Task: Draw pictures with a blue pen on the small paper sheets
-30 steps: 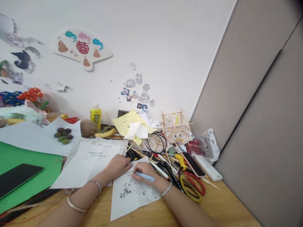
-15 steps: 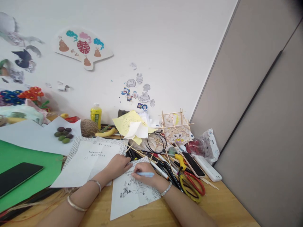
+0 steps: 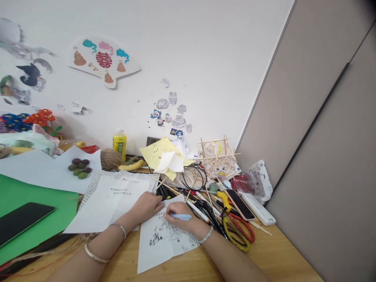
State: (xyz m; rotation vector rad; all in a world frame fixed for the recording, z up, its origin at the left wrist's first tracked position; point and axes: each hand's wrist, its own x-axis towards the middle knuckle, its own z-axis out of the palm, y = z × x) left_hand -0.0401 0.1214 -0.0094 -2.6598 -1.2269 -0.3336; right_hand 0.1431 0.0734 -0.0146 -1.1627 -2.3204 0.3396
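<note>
A light blue pen (image 3: 181,216) is gripped in my right hand (image 3: 178,213), its writing end hidden by the fingers. Beneath that hand lies a white sheet (image 3: 155,258) with handwriting, a black ink drawing and crosshatched corners. My left hand (image 3: 147,205) rests palm down at the sheet's upper left edge, fingers laid out towards the right and nothing in them. Under the left wrist is a second sheet (image 3: 100,207) with crosshatched corners and short lines of writing.
Markers (image 3: 208,213), scissors (image 3: 235,235), a phone (image 3: 240,204) and a white power bank (image 3: 258,209) crowd the right. On the left are a black tablet (image 3: 25,219) on green paper (image 3: 61,199) and several green and dark fruits (image 3: 79,167). A yellow bottle (image 3: 119,143) stands by the wall.
The view has shifted very slightly. Both hands, the pen and the sheets stay in nearly the same places.
</note>
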